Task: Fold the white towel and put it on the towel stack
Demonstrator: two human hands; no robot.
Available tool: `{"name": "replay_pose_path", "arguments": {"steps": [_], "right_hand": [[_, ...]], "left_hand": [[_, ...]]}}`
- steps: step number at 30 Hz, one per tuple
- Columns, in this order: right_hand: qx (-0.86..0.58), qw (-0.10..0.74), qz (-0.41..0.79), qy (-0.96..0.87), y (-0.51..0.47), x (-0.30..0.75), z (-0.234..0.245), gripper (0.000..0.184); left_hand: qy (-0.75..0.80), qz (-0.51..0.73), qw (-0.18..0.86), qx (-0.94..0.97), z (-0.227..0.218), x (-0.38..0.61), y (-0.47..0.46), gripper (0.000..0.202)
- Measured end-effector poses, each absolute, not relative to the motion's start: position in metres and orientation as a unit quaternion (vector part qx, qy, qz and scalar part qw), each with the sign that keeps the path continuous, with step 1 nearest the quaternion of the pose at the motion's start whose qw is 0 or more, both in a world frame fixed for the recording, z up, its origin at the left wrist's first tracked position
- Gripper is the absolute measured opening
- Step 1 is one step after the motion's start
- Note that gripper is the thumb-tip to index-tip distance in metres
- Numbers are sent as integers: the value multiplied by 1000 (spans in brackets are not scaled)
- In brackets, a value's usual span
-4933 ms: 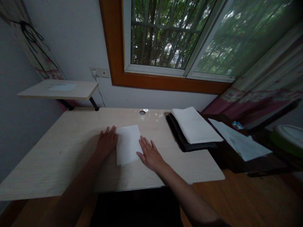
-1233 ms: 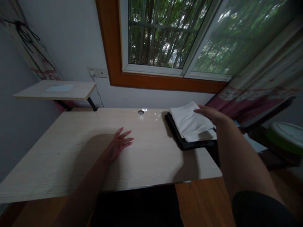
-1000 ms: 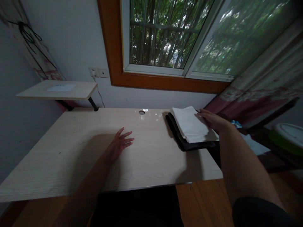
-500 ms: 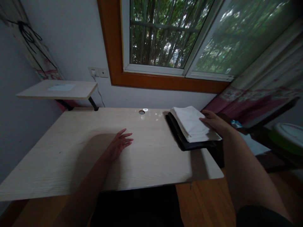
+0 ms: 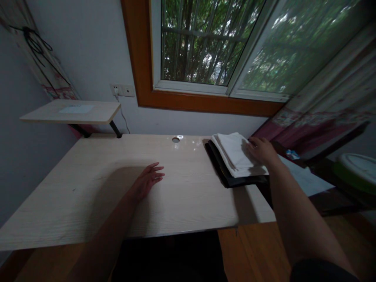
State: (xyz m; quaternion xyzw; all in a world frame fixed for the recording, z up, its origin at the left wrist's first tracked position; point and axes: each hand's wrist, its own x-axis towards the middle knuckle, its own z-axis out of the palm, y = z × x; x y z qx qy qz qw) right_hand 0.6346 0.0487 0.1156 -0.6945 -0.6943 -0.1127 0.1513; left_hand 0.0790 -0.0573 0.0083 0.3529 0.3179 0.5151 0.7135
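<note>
On the right of the desk [image 5: 188, 203] a folded white cloth [image 5: 233, 150] lies in layers on top of a flat black item [image 5: 216, 164], which might be a folder or bag. My right hand [image 5: 261, 150] is over the right side of the cloth, fingers bent and slightly apart, casting a shadow on it. Whether the fingertips touch the cloth is hard to tell. My left hand [image 5: 146, 182] hovers over or rests on the left-middle of the desk, its fingers spread and holding nothing.
A small raised shelf [image 5: 101, 111] carrying a pale sheet [image 5: 76, 109] stands at the back left. Behind the desk are a wall socket [image 5: 122, 90] and a window. Right of the desk are papers [image 5: 308, 178] and a green-and-white round object [image 5: 357, 168].
My right hand has shifted a little left, further over the white cloth. My left hand has barely moved, and the cloth looks about the same.
</note>
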Motion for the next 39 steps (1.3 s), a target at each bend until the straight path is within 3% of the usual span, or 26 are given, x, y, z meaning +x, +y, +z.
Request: {"name": "replay_pose_path", "arguments": {"steps": [13, 29, 34, 39], "right_hand": [[-659, 6, -30, -752, 95, 524, 84, 69], [-567, 33, -107, -816, 59, 514, 67, 64], [-515, 38, -66, -854, 40, 499, 75, 59], [-477, 110, -26, -871, 22, 487, 92, 56]], "left_hand": [[320, 506, 714, 362, 9, 80, -59, 47], [325, 497, 710, 379, 4, 79, -58, 46], [321, 499, 707, 384, 4, 79, -58, 45], [322, 498, 709, 382, 5, 79, -59, 44]]}}
